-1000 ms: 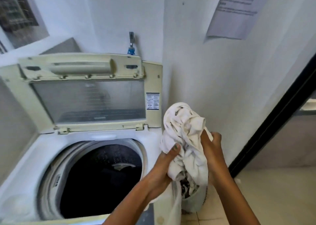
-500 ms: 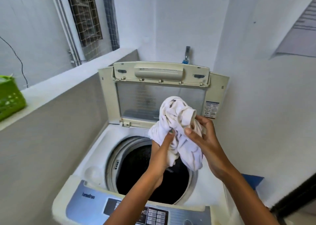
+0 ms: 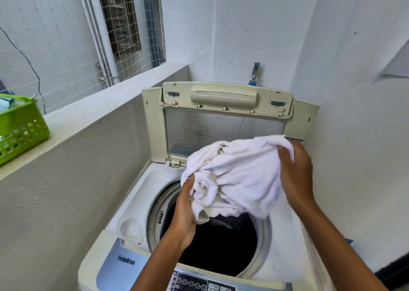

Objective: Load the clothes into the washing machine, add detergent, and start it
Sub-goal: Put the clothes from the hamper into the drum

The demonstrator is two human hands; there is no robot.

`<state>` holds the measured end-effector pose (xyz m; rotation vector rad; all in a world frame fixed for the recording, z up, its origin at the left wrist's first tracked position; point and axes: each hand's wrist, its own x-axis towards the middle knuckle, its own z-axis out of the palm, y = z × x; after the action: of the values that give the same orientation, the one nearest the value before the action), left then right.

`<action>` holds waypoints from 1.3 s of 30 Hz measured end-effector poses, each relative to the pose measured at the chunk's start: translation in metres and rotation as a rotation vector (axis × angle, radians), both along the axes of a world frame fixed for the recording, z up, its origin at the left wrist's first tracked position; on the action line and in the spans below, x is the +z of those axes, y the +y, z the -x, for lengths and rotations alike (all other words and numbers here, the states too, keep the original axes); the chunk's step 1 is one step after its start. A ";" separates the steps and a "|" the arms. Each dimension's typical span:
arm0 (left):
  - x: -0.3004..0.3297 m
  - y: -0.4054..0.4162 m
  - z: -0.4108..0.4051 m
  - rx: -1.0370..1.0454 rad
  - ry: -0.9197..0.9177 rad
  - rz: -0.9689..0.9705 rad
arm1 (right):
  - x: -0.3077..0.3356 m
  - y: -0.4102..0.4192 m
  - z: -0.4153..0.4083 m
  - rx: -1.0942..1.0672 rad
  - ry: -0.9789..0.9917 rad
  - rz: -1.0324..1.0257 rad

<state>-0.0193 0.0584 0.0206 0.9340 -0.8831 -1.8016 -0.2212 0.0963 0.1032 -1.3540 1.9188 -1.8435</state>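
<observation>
A top-loading washing machine (image 3: 141, 193) stands below me with its lid (image 3: 223, 122) folded upright at the back. Its dark drum (image 3: 221, 244) is open. I hold a crumpled white garment (image 3: 239, 175) spread above the drum mouth. My left hand (image 3: 184, 211) grips its lower left bunch. My right hand (image 3: 295, 175) grips its upper right edge. The control panel (image 3: 192, 283) lies at the front edge, partly hidden by my left forearm.
A green plastic basket (image 3: 21, 127) sits on the concrete ledge (image 3: 93, 111) to the left. A tap (image 3: 254, 74) sticks out of the wall behind the lid. White walls close in on the right; a low wall flanks the machine's left side.
The garment moved from beside the machine's right side to above the drum. My hands pulled apart, spreading the bunched cloth wider. My view swung left, bringing the ledge and basket in.
</observation>
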 end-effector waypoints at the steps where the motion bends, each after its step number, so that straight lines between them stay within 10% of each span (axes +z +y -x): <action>1: -0.003 -0.003 -0.002 -0.005 -0.048 -0.002 | 0.006 -0.005 0.000 0.001 -0.024 0.018; 17: -0.011 -0.028 -0.009 -0.047 -0.533 0.351 | 0.054 -0.045 -0.022 0.509 -0.607 -0.027; 23: -0.017 -0.024 0.020 -0.193 -0.441 0.391 | 0.072 -0.045 -0.044 0.603 -0.491 -0.018; 33: -0.046 -0.040 0.001 0.064 -0.840 0.458 | 0.098 -0.040 -0.012 0.579 -0.513 0.160; 39: -0.007 -0.066 -0.032 0.322 -0.583 0.583 | 0.103 -0.039 0.009 0.504 -0.511 0.174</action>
<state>0.0131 -0.0081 0.0134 1.1385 -1.4254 -0.9117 -0.2305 0.0575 0.2063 -1.1227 1.0753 -1.8751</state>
